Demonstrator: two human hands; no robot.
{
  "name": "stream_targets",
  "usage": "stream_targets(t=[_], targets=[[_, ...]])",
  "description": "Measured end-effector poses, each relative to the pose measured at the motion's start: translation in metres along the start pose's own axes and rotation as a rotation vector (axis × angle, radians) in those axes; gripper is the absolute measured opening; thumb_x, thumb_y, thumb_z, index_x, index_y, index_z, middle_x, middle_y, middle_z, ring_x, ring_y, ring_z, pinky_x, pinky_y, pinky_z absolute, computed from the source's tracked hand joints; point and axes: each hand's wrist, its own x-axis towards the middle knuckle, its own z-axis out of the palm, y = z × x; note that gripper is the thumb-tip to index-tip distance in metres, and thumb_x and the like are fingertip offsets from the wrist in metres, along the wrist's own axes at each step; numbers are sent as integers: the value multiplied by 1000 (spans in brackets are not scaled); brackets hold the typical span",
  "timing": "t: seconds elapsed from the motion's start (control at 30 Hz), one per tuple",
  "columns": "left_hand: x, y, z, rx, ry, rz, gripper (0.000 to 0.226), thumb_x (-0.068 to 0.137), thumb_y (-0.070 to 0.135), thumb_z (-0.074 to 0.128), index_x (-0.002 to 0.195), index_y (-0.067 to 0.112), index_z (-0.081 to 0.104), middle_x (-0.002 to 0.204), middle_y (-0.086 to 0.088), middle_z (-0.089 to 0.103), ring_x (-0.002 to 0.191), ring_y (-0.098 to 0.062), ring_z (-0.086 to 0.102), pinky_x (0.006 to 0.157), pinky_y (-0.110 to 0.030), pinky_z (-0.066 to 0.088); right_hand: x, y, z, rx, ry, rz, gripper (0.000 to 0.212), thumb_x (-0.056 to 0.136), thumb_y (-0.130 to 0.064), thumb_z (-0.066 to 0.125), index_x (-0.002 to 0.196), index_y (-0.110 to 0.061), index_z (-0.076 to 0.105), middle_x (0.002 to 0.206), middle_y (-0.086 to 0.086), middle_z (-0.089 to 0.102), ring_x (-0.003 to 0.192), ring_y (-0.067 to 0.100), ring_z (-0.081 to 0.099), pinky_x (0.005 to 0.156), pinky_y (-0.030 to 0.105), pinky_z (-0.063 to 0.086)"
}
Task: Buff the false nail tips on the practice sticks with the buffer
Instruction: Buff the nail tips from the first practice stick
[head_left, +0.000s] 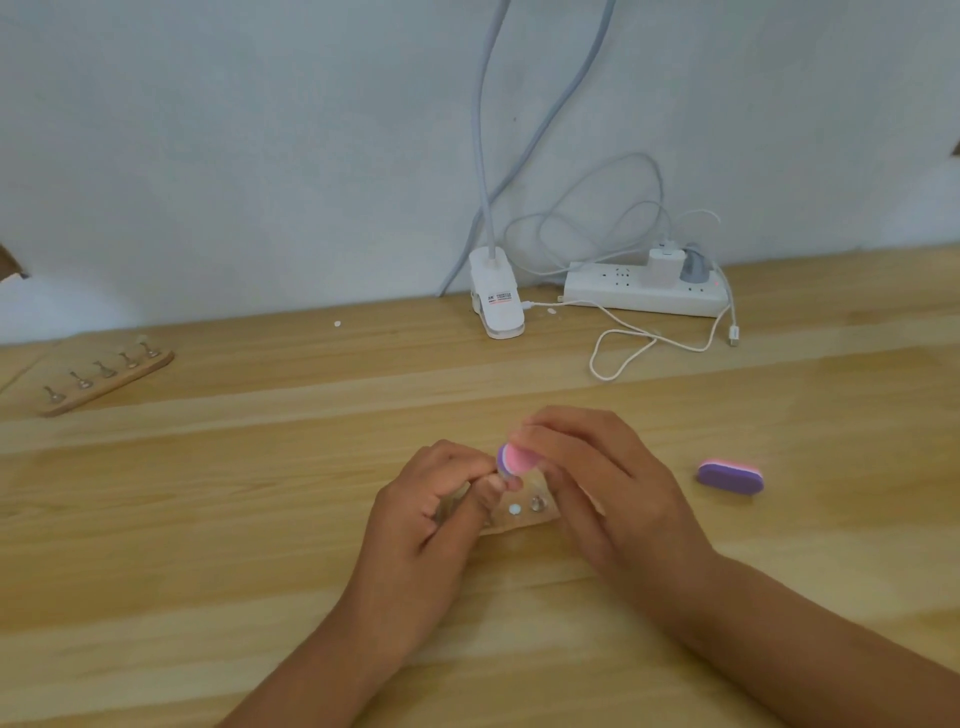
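The buffer (517, 460), a foam block with a pink face and a purple layer, is held above the middle of the surface (260, 493). Its rounded end points left towards the left hand (431, 519). The rest is covered, so the long axis cannot be told.

It is gripped by the curled fingers of the right hand (597, 488). The left fingers are curled into a pinch just below the buffer. The item pinched is hidden and cannot be told.

A wooden holder (524, 512) with small round fittings lies under both hands. A second buffer (730, 476), oblong, purple face up, lies to the right with its long axis left to right.

A second wooden holder (111, 382) carrying five practice sticks is set far left. A white clip lamp (496, 296), power strip (644, 293) and looped cable (623, 348) lie at the rear.
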Motion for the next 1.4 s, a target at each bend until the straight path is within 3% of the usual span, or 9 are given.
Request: stream_targets(t=[0.1, 0.23, 0.4, 0.53, 0.7, 0.8, 0.93, 1.03, 1.4], targets=[[0, 0, -1, -11, -15, 41, 18, 91, 25, 55, 91, 20, 73, 89, 5, 66, 89, -21, 63, 77, -31, 49, -4, -8, 1, 97, -57, -71, 25, 109, -16, 42, 123, -18, 62, 122, -1, 59, 110, 16, 62, 95, 21, 48], [-1, 0, 0, -13, 13, 14, 17, 93, 26, 58, 91, 21, 74, 89, 7, 66, 88, -20, 63, 78, -36, 50, -1, 5, 2, -66, 6, -21, 36, 84, 16, 61, 114, 0, 71, 115, 13, 66, 108, 19, 60, 96, 23, 47], [-1, -1, -2, -2, -20, 54, 26, 92, 30, 52, 91, 16, 73, 89, 6, 65, 88, -19, 62, 78, -34, 48, -6, -1, 2, -27, -56, -131, 33, 92, 6, 53, 120, 0, 69, 119, 15, 64, 113, 19, 60, 100, 22, 45], [0, 0, -2, 2, 1, 20, 25, 92, 34, 53, 93, 21, 74, 90, 8, 66, 91, -19, 62, 80, -32, 48, -2, 5, 1, -64, -8, -41, 32, 87, 12, 57, 115, 2, 70, 116, 15, 65, 109, 20, 60, 97, 24, 46], [-1, -2, -2, 15, -6, 42, 18, 94, 22, 57, 94, 17, 74, 90, 8, 65, 90, -20, 62, 79, -35, 49, -5, 3, 3, -37, -34, -128, 35, 89, 11, 55, 119, 1, 70, 117, 16, 65, 109, 22, 62, 96, 27, 49], [-1, 0, -2, 14, -1, 20, 18, 94, 26, 57, 94, 19, 74, 89, 9, 65, 90, -20, 62, 79, -35, 49, -3, 5, 2, -27, -7, -68, 32, 88, 13, 58, 116, 2, 70, 115, 15, 66, 108, 21, 62, 94, 28, 50], [-1, 1, -3, 21, -7, 87, 23, 92, 30, 53, 96, 20, 74, 90, 8, 65, 89, -19, 62, 77, -35, 49, -6, 1, 4, -21, -44, -163, 33, 88, 13, 58, 117, 2, 71, 116, 15, 66, 108, 22, 63, 96, 27, 49], [-1, 0, -2, 59, 28, 21, 17, 91, 28, 59, 90, 22, 75, 87, 10, 64, 89, -18, 61, 77, -35, 49, -2, 11, 2, -63, 17, -22, 31, 88, 12, 57, 113, 2, 72, 115, 12, 66, 107, 20, 61, 99, 19, 44], [0, 0, -2, 159, 71, 66, 22, 88, 41, 58, 84, 29, 76, 83, 11, 63, 88, -14, 56, 74, -21, 44, -6, 9, 6, 23, -35, -118, 41, 88, 15, 56, 121, -5, 67, 118, 14, 65, 111, 21, 61, 96, 27, 48]])
